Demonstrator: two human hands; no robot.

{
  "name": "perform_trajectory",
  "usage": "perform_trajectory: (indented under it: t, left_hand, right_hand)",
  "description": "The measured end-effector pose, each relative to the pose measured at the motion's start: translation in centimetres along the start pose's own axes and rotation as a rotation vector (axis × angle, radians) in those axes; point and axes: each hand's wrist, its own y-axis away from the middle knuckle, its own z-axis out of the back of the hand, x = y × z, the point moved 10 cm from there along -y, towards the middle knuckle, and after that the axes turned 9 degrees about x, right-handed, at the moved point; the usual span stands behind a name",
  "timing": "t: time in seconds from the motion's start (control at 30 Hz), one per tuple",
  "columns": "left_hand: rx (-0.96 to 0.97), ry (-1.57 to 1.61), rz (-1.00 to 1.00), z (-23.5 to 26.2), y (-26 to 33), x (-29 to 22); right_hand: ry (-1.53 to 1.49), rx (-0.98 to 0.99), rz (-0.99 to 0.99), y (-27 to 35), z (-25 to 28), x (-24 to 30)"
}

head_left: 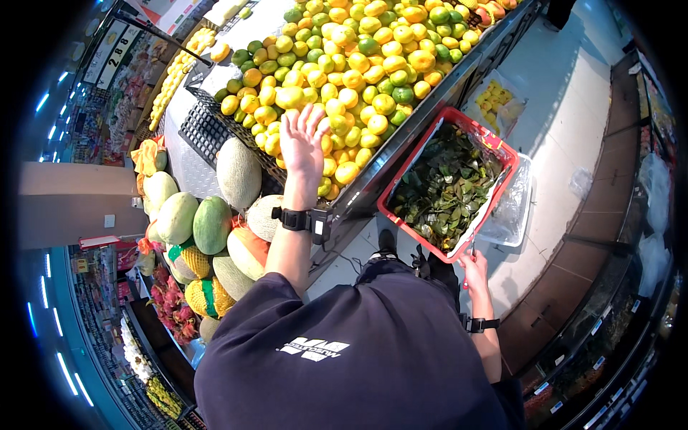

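Observation:
Over the near edge of a big heap of green and yellow-orange mandarins, my left hand reaches out with its fingers spread and holds nothing. Its fingers lie close to the fruit; whether they touch it, I cannot tell. At the near corner of a red basket, my right hand is closed around what looks like a pair of red-handled scissors, mostly hidden by the fingers. The basket is full of dark green leaves and has a pale lining.
Melons, some in net sleeves, lie left of the mandarins beside a black plastic crate. Behind the red basket sit a clear plastic tub and a bag of yellow fruit. Brown cabinets line the right side.

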Motion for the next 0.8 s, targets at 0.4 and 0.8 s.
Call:
perform_trajectory:
  t: [0.4,0.8]
  left_hand:
    - [0.086,-0.408,0.572,-4.5,10.2,25.9]
    - [0.742,-1.762,0.335,-7.0,10.4,50.0]
  right_hand:
    - [0.048,-0.144,0.027,-0.1,7.4,-1.0]
    - [-0.116,-0.106,-0.335,4.3,18.0,-12.7]
